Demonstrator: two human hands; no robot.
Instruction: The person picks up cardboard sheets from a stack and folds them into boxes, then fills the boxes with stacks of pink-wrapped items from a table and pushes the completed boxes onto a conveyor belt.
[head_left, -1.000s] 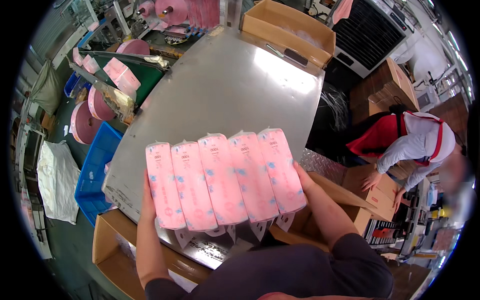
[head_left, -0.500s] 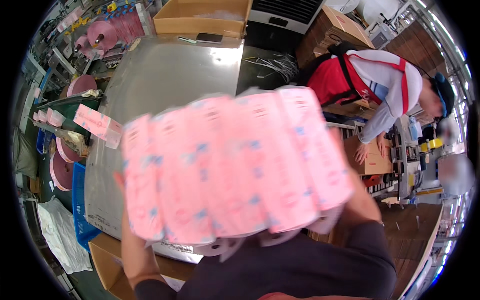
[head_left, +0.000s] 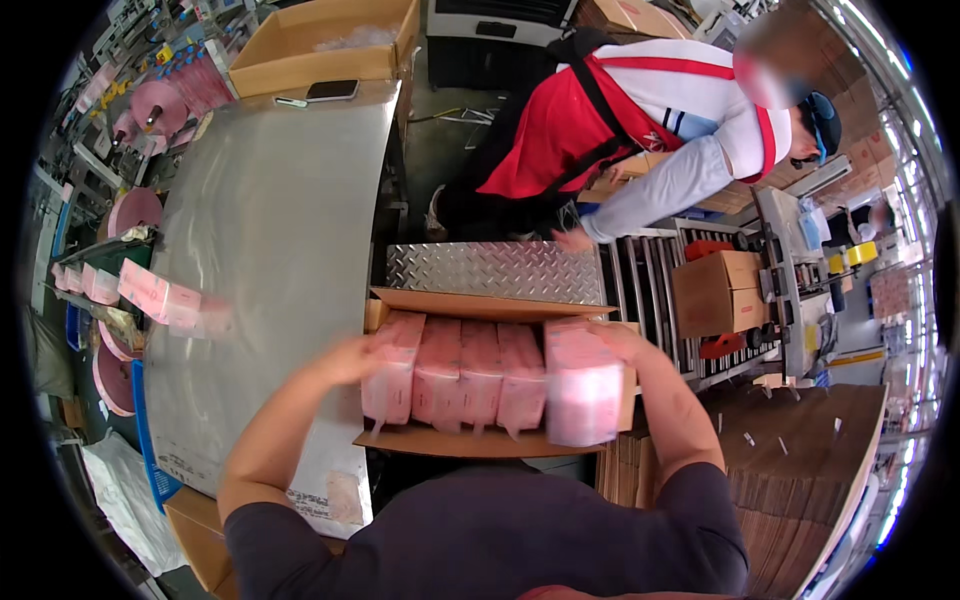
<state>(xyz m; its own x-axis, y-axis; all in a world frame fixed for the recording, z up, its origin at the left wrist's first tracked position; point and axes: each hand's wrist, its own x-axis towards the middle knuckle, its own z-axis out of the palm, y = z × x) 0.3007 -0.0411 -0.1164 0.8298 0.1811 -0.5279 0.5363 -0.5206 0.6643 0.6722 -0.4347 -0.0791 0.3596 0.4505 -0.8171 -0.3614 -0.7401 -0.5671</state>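
Note:
A row of several pink film-wrapped packs (head_left: 480, 372) stands in an open cardboard box (head_left: 470, 440) in front of me. At its left end my left hand (head_left: 358, 357) is closed against the outermost pack, fingers partly hidden behind it. My right hand (head_left: 622, 342) grips the rightmost pack (head_left: 584, 395), which sits higher than the others, overlaps the box's right end and is slightly smeared by motion. A narrow gap parts it from the rest of the row. The packs hide the bottom of the box.
On my left is a metal table (head_left: 270, 230) with a phone (head_left: 332, 91) at its far end. Pink packs (head_left: 150, 290) come in at its left edge. Beyond the box lie a chequered metal plate (head_left: 490, 270) and a roller conveyor (head_left: 645, 285). A co-worker in a red apron (head_left: 560, 130) bends over it.
The row of packs, held up before me over the table, has moved right and down into the cardboard box. My view has turned right. The co-worker's hand has left the carton on the conveyor.

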